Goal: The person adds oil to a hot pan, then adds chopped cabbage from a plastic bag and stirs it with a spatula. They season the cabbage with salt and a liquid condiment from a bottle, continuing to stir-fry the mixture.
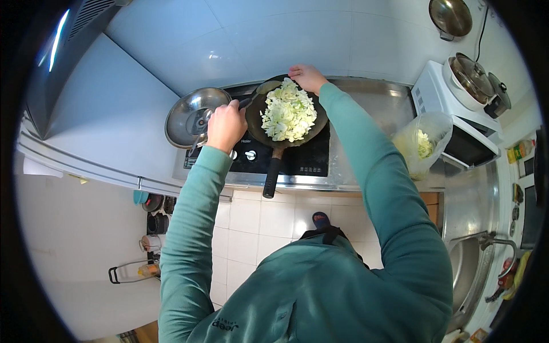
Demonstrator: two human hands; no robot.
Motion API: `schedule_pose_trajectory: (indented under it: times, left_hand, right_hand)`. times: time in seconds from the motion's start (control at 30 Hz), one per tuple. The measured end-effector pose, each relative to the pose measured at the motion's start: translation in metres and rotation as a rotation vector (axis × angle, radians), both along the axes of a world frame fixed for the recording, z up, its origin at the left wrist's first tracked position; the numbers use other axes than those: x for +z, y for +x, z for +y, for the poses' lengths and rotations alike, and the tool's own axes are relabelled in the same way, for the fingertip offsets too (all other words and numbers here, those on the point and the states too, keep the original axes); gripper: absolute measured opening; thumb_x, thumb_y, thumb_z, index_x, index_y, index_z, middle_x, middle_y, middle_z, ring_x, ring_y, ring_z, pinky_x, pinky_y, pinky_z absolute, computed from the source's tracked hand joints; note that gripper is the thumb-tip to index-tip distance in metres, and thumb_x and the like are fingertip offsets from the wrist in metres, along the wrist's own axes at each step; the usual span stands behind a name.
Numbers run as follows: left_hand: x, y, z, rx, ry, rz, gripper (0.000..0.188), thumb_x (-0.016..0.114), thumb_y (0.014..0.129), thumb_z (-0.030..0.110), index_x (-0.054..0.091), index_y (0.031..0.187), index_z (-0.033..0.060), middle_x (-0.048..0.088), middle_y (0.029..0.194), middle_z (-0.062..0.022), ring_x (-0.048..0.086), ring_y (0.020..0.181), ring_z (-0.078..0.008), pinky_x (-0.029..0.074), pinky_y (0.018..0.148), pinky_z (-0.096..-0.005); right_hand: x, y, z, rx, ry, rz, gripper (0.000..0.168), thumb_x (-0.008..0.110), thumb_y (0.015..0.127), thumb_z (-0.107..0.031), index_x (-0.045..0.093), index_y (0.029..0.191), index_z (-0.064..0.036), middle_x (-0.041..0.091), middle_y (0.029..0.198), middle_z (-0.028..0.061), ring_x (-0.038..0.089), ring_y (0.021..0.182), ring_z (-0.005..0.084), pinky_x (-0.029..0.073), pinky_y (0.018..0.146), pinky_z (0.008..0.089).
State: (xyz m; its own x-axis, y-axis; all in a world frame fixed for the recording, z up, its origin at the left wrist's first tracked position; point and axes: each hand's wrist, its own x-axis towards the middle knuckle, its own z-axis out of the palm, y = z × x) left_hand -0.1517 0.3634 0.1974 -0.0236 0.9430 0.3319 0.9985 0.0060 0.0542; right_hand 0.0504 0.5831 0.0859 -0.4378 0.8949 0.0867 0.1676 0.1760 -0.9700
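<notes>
A black wok [322,124] rests on the cooktop, its long handle [272,176] pointing towards me. Chopped pale-green cabbage [288,115] is heaped in it. The fingers of my left hand [226,125] are closed around the dark handle of a cooking spatula [268,87], whose head lies at the wok's far left, beside the cabbage. My right hand [306,77] is over the far rim of the wok, just above the cabbage. Its fingers are close together; whether they grip anything is hidden.
Left on the black Haier cooktop [313,165] sits a round stainless steel vessel or lid [182,124]. A plastic bag with cabbage [424,145] stands on the steel counter [373,96] at right, before a white microwave [435,92] bearing pots. A sink [465,274] is far right.
</notes>
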Motion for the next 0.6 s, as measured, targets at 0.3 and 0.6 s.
schedule_pose_trajectory:
  times: [0.3, 0.6]
  left_hand:
    - [-0.061, 0.014, 0.034, -0.173, -0.117, 0.059, 0.022, 0.056, 0.089, 0.023, 0.057, 0.096, 0.0026, 0.065, 0.084, -0.0234, 0.066, 0.075, -0.0433, 0.054, 0.066, -0.0518]
    - [-0.029, 0.005, -0.071, -0.221, -0.113, -0.016, 0.022, 0.062, 0.087, 0.017, 0.058, 0.104, 0.0029, 0.062, 0.076, -0.0199, 0.063, 0.066, -0.0407, 0.051, 0.058, -0.0498]
  right_hand:
    - [0.027, 0.056, -0.068, -0.150, -0.110, 0.244, 0.037, 0.052, 0.092, -0.001, 0.051, 0.127, 0.008, 0.061, 0.123, 0.0186, 0.058, 0.116, 0.0243, 0.046, 0.099, 0.0323]
    - [0.057, 0.194, -0.208, -0.410, 0.180, 0.241, 0.028, 0.056, 0.092, -0.007, 0.060, 0.117, 0.006, 0.069, 0.109, 0.0153, 0.065, 0.106, 0.0207, 0.047, 0.096, 0.0295]
